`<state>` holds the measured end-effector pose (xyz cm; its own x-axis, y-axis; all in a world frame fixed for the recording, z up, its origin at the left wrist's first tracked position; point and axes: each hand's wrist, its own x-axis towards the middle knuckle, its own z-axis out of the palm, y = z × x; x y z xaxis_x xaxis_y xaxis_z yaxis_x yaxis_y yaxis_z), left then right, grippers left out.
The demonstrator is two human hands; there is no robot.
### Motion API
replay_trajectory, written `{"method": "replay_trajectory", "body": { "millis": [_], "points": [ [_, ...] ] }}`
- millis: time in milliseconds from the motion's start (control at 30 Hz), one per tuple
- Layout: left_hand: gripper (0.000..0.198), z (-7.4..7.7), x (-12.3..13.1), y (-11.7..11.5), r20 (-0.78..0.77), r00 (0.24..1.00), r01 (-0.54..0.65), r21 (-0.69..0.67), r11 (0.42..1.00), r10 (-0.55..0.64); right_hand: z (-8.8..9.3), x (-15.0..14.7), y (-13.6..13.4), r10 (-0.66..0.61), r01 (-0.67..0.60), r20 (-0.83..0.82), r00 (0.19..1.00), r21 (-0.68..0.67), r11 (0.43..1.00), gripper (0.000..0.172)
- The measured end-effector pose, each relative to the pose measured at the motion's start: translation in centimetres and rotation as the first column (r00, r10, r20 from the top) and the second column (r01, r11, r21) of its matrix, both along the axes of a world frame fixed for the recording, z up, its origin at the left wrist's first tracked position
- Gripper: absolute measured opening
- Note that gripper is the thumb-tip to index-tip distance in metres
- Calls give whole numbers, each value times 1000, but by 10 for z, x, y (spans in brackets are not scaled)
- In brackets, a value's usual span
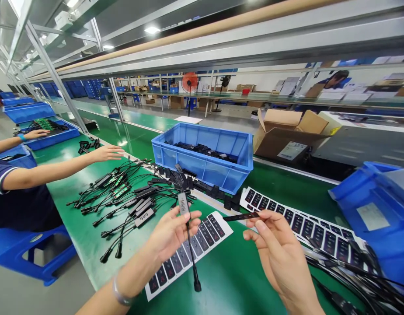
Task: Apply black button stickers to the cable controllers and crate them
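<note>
Two bare hands worked over a green desk (231,273). The left hand (171,229), with a silver bangle (120,292) at the wrist, had its grip closed around a slim grey device (183,204), thumb on its lower end. The device stood roughly upright, a row of small marks on its face, and its black cable (192,253) hung down to a plug. The right hand (276,245) had its grip pinched on a thin dark strip (239,216), seen almost edge-on, which pointed left toward the device but was apart from it.

Below the hands lay a white sheet (225,226) of dark labels with red marks, partly covered by the left hand and the cable. More label sheets (297,223) lay to the right, beside a tangle of dark cables (349,280). To the left was a loose pile of cabled devices (136,201), some showing green circuit boards (121,189). Behind them stood a blue bin (203,168) holding black parts (205,151). At far left, a co-worker in a dark shirt (21,197) stretched one hand (108,153) over the desk and had the other (38,134) at a blue tray (56,139).
</note>
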<state>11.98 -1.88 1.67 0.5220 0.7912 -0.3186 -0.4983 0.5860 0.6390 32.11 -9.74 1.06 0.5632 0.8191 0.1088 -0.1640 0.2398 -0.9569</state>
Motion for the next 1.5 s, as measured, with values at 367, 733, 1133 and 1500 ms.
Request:
{"method": "replay_trajectory", "body": {
  "millis": [367, 733, 1133, 1500],
  "points": [
    [71, -50, 20, -42, -99, 989, 103, -62, 993, -109, -25, -8, 12, 113, -112, 29, 993, -51, 992, 29],
    [83, -55, 17, -52, -107, 969, 225, 6, 974, -223, -39, -30, 13, 295, -288, 8, 956, -189, 939, 33],
    [96, -58, 17, -54, -130, 956, 270, 26, 963, -264, -43, -35, 10, 324, -313, 11, 946, -230, 922, 30],
    [95, -61, 17, -54, -123, 953, 284, 35, 958, -278, -43, -36, 10, 327, -317, 7, 945, -230, 920, 28]
  ]
}}
